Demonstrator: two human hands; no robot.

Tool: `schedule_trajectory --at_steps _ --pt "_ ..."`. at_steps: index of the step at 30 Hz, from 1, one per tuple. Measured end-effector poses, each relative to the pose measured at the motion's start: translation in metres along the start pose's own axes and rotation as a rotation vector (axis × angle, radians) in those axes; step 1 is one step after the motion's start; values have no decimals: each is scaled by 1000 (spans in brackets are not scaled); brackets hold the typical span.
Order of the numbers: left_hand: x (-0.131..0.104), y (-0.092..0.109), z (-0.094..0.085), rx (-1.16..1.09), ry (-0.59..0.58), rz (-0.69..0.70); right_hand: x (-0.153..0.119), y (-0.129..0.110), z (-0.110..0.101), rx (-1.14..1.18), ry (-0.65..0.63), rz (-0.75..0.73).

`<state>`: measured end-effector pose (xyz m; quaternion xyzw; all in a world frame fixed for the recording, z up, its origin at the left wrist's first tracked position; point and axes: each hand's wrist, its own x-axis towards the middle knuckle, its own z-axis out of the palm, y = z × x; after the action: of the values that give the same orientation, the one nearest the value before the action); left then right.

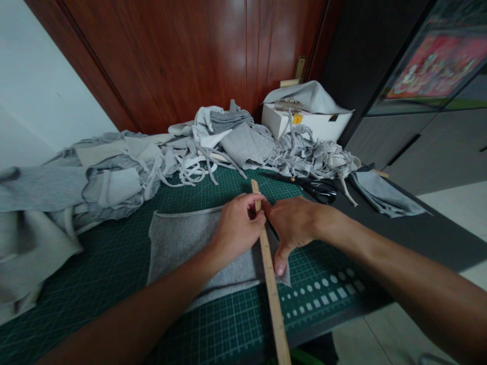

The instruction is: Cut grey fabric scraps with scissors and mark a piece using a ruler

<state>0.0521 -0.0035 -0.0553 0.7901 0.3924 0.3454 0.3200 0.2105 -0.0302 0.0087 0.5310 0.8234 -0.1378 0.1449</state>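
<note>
Both hands together at ruler

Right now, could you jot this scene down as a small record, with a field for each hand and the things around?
Left hand: fingers on the wooden ruler
Right hand: beside the ruler; any grip unclear
Gray cloth: under the ruler, on the green cutting mat
Black scissors: beyond the right hand
Far side: heaped fabric scraps, white box

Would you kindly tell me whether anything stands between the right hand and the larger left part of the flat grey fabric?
Yes: the long wooden ruler lies across the flat grey fabric near its right end, beside the right hand; the left hand is over the larger part.
</note>
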Motion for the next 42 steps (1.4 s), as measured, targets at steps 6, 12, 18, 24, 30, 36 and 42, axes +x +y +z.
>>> schedule_trajectory --at_steps 6,12,18,24,30,36,42 --pt "-5 2 -10 328 -127 121 -2 3 0 13 23 -23" --pt "-13 -5 -4 618 -195 171 -8 7 9 66 109 -51" --pt "-18 -4 0 709 -185 195 -23 17 33 136 240 -70" --pt "-20 -1 0 729 -166 166 -27 20 42 117 284 -76" --pt "-20 -1 0 798 -131 132 -27 20 43 105 301 -82" --pt "-20 -3 -1 785 -140 187 -29 22 49 138 338 -118" --pt "-19 2 -2 792 -100 229 -30 24 56 97 407 -152"
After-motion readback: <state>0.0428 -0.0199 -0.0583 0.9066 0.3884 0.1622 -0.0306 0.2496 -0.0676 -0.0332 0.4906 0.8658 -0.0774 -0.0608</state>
